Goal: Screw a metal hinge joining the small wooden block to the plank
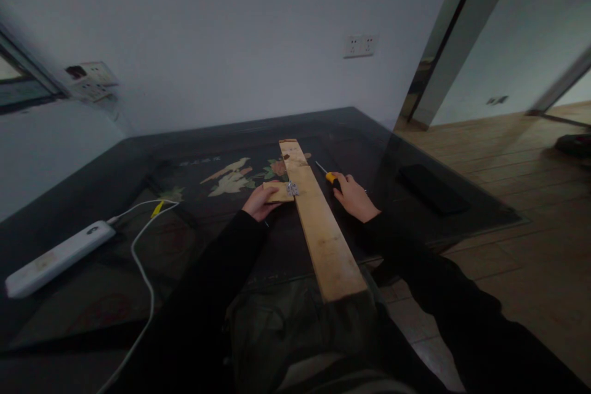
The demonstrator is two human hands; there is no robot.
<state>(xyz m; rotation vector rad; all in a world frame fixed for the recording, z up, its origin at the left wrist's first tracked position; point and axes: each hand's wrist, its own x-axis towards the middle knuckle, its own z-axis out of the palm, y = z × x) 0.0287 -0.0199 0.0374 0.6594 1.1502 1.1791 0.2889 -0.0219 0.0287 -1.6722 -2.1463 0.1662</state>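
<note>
A long wooden board (323,231) lies lengthwise on the dark table, its near end reaching past the table edge toward my body. Against its left side sits a small wooden block (279,193), held by my left hand (261,201) with the thumb on top. A metal hinge (292,189) spans the seam between block and board. To the right of the board, my right hand (354,196) is closed around a screwdriver (331,178) with a yellow and black handle. The screwdriver's shaft points up and left, its tip apart from the hinge.
The dark table (221,141) carries a painted flower and bird pattern. A white power strip (60,258) lies at left, with a white cable (145,277) bearing a yellow tag (157,209). A flat black object (433,189) rests at right. Wall sockets (361,45) are behind.
</note>
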